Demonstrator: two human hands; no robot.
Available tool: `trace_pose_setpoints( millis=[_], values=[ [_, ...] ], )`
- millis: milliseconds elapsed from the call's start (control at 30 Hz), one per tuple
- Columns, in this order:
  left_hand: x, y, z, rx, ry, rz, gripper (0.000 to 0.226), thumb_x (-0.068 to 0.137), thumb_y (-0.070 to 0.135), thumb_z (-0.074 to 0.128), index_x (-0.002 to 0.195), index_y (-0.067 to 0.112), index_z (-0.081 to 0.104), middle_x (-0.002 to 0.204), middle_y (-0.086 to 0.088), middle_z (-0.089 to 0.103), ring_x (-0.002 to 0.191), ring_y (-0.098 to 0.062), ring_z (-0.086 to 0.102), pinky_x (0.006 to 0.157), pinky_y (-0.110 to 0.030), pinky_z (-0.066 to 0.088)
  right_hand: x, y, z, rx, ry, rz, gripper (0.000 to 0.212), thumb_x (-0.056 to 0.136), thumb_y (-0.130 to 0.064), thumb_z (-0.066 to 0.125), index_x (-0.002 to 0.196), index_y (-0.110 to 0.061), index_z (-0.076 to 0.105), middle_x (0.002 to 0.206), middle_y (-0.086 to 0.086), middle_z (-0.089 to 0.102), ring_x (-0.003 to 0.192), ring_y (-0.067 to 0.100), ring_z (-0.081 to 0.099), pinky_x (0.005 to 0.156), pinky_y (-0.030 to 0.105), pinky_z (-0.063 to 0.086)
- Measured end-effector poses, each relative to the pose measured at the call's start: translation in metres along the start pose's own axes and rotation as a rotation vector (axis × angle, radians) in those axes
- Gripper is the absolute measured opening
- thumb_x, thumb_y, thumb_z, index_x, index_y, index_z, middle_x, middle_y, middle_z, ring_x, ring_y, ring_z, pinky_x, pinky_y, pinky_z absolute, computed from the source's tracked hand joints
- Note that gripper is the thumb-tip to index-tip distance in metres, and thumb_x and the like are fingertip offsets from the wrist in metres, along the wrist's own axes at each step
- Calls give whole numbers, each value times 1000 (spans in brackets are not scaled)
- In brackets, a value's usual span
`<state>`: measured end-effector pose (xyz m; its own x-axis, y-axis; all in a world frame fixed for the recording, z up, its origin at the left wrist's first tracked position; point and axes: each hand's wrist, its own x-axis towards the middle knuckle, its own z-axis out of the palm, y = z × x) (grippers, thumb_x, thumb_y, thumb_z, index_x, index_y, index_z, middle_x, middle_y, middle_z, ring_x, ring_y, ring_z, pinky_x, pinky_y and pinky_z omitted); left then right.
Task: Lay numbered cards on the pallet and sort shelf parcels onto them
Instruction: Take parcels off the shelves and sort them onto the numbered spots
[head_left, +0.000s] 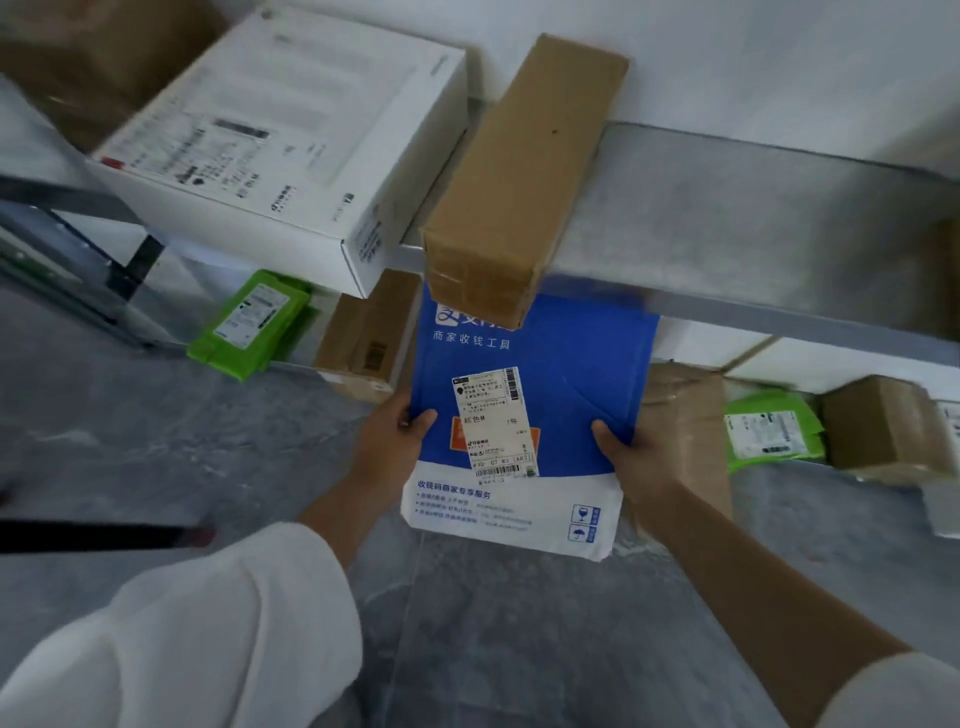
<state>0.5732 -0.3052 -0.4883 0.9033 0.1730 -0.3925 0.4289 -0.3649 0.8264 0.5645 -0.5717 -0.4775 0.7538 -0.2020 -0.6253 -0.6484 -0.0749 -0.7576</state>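
I hold the blue-and-white parcel in both hands, out in front of the shelf and above the grey floor. My left grip pinches its left edge, thumb on the printed face and fingers curled behind. My right grip pinches the right edge the same way. The white shipping label faces me, near the middle of the parcel.

The parcel's far end sits beneath the near end of a long brown box, which juts out over the shelf's front edge. I cannot tell whether the two touch. To the left, a white box also overhangs that edge. On the lower level, green parcels and a small brown carton lie to the left, with more of both off to the right.

I judge this to be the sorting step: one shelf parcel is in hand and its label is up for reading. Neither the pallet nor the numbered cards are in view, so I cannot say how many parcels are sorted.

The next move calls for taking the code from the label. I should then draw the parcel toward me and clear of the jutting brown box without nudging it. After that I would turn to the pallet and lay the parcel on the matching card.
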Motion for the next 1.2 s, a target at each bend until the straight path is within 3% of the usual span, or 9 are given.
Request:
trace_pose_setpoints(
  millis=[100,200,333,433,600,767,900,1033,1200],
  values=[
    [-40,13,-22,-42,-3,-63,8,94,15,58,89,22,58,85,6,69,72,-9,69,57,-23,52,-40,-9,2,-18,-25,61,37,95,-30,58,125,-8,57,113,8,66,100,29,65,92,49,52],
    [-80,24,-44,-73,-36,-136,6,95,14,57,95,13,63,88,-2,72,71,-13,71,57,-25,54,-82,-18,3,-48,-34,115,36,96,-30,58,123,-6,58,105,6,65,93,26,65,85,42,53],
    [-130,37,-71,25,-18,-217,11,94,21,60,94,11,62,78,6,68,54,1,65,42,-9,43,-144,-24,2,-28,-25,171,34,96,-26,57,123,-6,58,113,9,66,96,28,65,84,41,53],
    [-165,46,-91,32,-20,-239,9,94,21,60,89,14,61,74,9,69,56,-1,67,45,-15,46,-183,-30,1,-46,-14,232,33,96,-27,58,121,-6,58,110,9,65,91,27,63,77,38,52],
    [-220,68,-118,1,-39,-266,10,94,23,59,97,13,61,89,-4,72,77,-21,72,70,-42,58,-239,-36,-1,9,-1,244,33,96,-23,58,121,-3,58,107,9,64,85,23,63,72,34,51],
    [-278,112,-138,-188,138,-317,8,93,17,60,91,17,67,84,-5,75,74,-24,73,66,-40,58,-297,-77,-12,47,-38,181,28,94,-24,61,118,-10,59,106,4,63,94,25,63,87,40,51],
    [-326,169,-156,-251,199,-258,9,92,17,61,86,21,66,84,1,75,76,-19,73,66,-35,57,-345,-135,-38,44,-70,82,17,94,-27,61,108,-18,57,96,-5,63,83,16,62,79,35,49],
    [-377,241,-186,-264,259,-122,13,92,13,61,85,23,63,80,11,70,63,4,67,49,-10,46,-398,-197,-61,15,-133,-26,4,94,-30,60,94,-26,59,90,-9,67,78,10,66,75,34,53],
    [-449,302,-236,-538,351,-45,7,89,17,67,91,23,68,83,10,75,71,-7,72,52,-17,53,-471,-262,-77,60,-208,-159,5,92,-34,63,93,-29,63,76,-17,74,63,0,70,45,16,51]
  ],
)
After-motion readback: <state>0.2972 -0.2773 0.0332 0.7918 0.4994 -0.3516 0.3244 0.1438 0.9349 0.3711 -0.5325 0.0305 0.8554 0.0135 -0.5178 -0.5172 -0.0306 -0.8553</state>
